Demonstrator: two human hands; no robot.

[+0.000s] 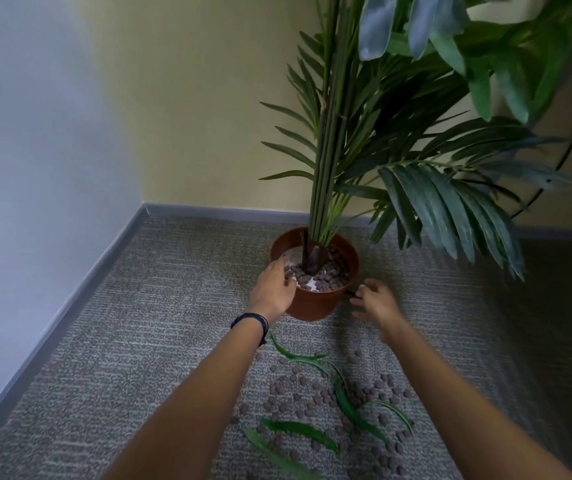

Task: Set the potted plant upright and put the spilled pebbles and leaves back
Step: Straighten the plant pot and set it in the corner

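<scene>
A brown plastic pot (315, 301) stands upright on the carpet near the room's corner, holding a tall green palm plant (329, 150). Brown pebbles (333, 271) partly cover a white base inside the pot. My left hand (274, 289) rests on the pot's near-left rim, fingers over the pebbles; whether it holds any is hidden. My right hand (374, 301) hovers just right of the pot, fingers spread, holding nothing. Spilled pebbles (315, 393) and several loose green leaves (347, 403) lie on the carpet between my forearms.
Grey patterned carpet (160, 306) covers the floor. Two walls meet at a corner (142, 202) behind and left of the pot, edged by a grey baseboard. Long fronds (451, 202) hang low to the right of the pot.
</scene>
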